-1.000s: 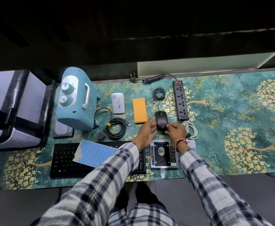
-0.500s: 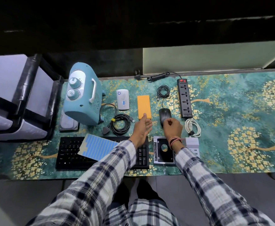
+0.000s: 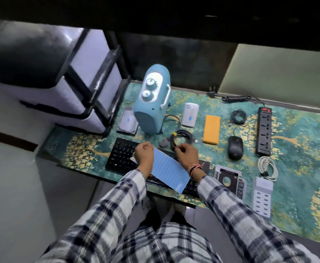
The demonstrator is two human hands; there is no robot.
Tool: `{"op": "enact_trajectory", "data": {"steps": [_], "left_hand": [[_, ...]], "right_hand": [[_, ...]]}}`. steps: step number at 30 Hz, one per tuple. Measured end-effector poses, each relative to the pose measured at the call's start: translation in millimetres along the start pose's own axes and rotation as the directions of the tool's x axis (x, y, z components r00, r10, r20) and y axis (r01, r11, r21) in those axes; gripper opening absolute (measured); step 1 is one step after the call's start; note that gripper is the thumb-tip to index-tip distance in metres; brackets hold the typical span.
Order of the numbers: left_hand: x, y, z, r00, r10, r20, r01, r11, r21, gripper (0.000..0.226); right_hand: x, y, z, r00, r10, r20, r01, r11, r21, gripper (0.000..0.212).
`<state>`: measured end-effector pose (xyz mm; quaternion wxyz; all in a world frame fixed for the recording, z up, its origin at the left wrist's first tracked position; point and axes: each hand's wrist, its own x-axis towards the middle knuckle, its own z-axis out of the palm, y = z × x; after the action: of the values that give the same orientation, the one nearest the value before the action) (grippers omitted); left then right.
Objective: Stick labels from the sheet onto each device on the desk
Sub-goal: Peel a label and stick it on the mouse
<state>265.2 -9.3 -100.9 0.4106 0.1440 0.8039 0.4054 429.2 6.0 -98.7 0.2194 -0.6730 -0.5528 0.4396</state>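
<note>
The blue striped label sheet (image 3: 167,168) lies across the black keyboard (image 3: 121,154) near the desk's front edge. My left hand (image 3: 145,154) is curled over the sheet's far left corner and grips it. Fingertips of my right hand (image 3: 185,154) are pinched together at the sheet's far right edge; what lies between them is too small to tell. The hard drive (image 3: 127,122) and the white box (image 3: 190,114) each carry a small blue label. The black mouse (image 3: 235,149) sits apart to the right, untouched.
Behind the sheet stand a blue heater (image 3: 152,103), a black cable coil (image 3: 178,139) and an orange power bank (image 3: 211,129). A power strip (image 3: 264,133), white cable (image 3: 267,167), drive caddy (image 3: 229,179) and white charger (image 3: 262,194) lie right. Stacked drawers (image 3: 90,88) border the left.
Both hands left the mouse and moved left onto the label sheet on the keyboard. The view swung left and tilted.
</note>
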Motion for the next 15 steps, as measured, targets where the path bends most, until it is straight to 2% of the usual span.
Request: {"op": "enact_trajectory", "data": {"steps": [4, 9, 13, 15], "left_hand": [[24, -16, -50, 0.991, -0.014, -0.13, 0.038, 0.983, 0.18, 0.035], [41, -28, -73, 0.999, -0.027, 0.027, 0.016, 0.944, 0.329, 0.053], [47, -26, -73, 0.99, -0.024, 0.142, -0.029, 0.934, 0.355, 0.056], [47, -24, -74, 0.985, -0.038, 0.166, -0.017, 0.949, 0.315, 0.056]], "right_hand": [[-3, -21, 36, 0.987, -0.058, 0.148, 0.072, 0.993, -0.089, 0.015], [-12, -31, 65, 0.96, -0.05, 0.274, 0.109, 0.973, -0.205, 0.026], [-17, -30, 73, 0.957, -0.074, 0.28, 0.152, 0.951, -0.269, 0.026], [-18, -27, 72, 0.96, -0.08, 0.269, 0.159, 0.945, -0.286, 0.026]]}}
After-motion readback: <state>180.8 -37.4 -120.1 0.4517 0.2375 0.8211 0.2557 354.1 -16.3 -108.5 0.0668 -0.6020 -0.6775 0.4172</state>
